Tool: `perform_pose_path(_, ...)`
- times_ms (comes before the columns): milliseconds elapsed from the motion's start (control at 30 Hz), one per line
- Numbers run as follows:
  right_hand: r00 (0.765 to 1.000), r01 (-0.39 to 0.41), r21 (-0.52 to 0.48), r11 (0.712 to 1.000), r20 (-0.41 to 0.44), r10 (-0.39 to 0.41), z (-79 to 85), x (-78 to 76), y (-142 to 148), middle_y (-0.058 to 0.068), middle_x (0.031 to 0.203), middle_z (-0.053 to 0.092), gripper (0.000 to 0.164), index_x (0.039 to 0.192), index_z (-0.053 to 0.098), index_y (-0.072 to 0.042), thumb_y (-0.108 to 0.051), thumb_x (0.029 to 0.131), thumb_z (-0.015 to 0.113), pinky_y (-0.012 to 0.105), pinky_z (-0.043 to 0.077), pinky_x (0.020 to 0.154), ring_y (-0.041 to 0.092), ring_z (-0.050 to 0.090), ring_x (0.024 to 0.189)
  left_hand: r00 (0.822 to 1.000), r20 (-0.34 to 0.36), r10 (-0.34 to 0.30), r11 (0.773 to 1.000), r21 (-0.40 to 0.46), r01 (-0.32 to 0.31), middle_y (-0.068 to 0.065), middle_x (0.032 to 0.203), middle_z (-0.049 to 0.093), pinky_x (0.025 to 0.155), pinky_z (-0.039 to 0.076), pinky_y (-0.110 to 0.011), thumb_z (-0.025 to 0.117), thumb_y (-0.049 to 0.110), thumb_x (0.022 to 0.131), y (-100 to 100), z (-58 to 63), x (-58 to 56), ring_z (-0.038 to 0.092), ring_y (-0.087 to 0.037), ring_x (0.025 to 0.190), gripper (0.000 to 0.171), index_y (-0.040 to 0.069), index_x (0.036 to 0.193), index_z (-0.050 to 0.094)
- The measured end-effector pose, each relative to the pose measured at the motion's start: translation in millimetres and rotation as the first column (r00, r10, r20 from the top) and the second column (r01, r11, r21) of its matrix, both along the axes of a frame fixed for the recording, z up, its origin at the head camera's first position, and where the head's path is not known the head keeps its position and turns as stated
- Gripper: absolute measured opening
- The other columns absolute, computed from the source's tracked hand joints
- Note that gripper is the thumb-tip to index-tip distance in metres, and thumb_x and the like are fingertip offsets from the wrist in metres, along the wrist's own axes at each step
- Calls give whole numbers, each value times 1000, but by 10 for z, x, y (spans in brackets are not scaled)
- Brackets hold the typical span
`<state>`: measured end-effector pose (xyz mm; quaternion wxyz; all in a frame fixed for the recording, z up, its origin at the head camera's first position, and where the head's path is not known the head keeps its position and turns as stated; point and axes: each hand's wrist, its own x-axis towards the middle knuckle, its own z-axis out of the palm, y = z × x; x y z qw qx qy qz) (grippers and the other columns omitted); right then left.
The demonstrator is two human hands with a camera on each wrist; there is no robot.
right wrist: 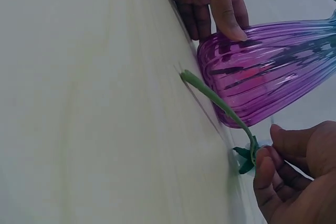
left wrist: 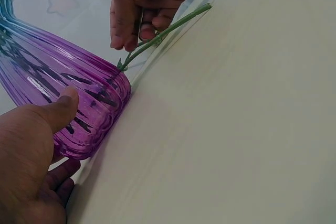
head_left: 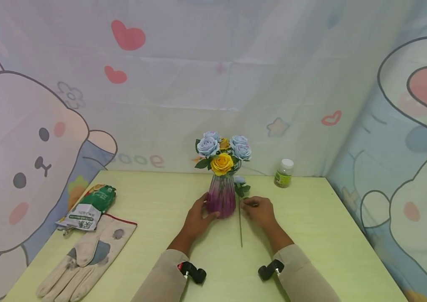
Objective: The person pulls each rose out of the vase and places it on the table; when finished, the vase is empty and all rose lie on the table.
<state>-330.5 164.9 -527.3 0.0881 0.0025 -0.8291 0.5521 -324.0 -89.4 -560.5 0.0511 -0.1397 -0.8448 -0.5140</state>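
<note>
A glass vase [head_left: 221,201], clear above and purple below, stands upright on the table, holding artificial light-blue roses [head_left: 208,147] and yellow roses [head_left: 222,164]. My left hand [head_left: 197,219] grips the vase low on its left side, the thumb [left wrist: 64,109] lying across the purple glass. To the right of the vase lies a loose blue rose [head_left: 239,179], its green stem [right wrist: 215,98] pointing toward me. With my right hand [head_left: 260,211] I pinch that stem near its leaves, thumb and fingertips together. The rose's bloom is mostly hidden in both wrist views.
A small bottle with a white cap [head_left: 283,173] stands at the back right of the table [head_left: 304,235]. On the left lie a green and white packet [head_left: 91,207] and a pale work glove [head_left: 89,260]. A printed cloth [head_left: 213,84] hangs behind.
</note>
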Motion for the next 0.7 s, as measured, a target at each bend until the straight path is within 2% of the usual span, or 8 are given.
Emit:
perform_pose_path(267, 997, 12, -46, 999, -70, -15, 125, 28, 20, 21, 100, 82, 14, 104, 81, 3, -8, 96, 83, 20, 57, 58, 18, 74, 75, 1000, 15, 1, 1000, 13, -1, -19, 170, 47, 132, 37, -59, 79, 31, 102, 9, 13, 1, 49, -42, 156, 87, 3, 170, 33)
perform_pose_path(400, 993, 11, -82, 997, -116, -21, 197, 33, 4, 24, 109, 80, 16, 107, 80, 4, -8, 97, 82, 19, 56, 62, 11, 71, 78, 1000, 20, 0, 1000, 13, -1, -19, 171, 46, 132, 37, -59, 79, 32, 102, 15, 13, 1, 48, -42, 157, 87, 4, 171, 33)
perform_pose_path(533, 985, 21, -105, 994, -170, -39, 296, 33, -24, 23, 115, 78, 18, 109, 80, 2, -12, 98, 83, 17, 55, 65, 4, 68, 83, 999, 31, 7, 1000, 16, -8, -18, 171, 46, 132, 37, -59, 79, 32, 102, 15, 20, 13, 48, -42, 157, 87, 4, 171, 33)
perform_pose_path(700, 977, 9, -135, 991, -211, -38, 450, 61, -71, 19, 113, 79, 18, 110, 80, -3, -17, 100, 81, 20, 55, 75, 6, 69, 92, 999, 30, 9, 1000, 18, -9, -18, 171, 47, 133, 36, -59, 79, 32, 102, 16, 31, 22, 48, -42, 157, 86, 4, 170, 33)
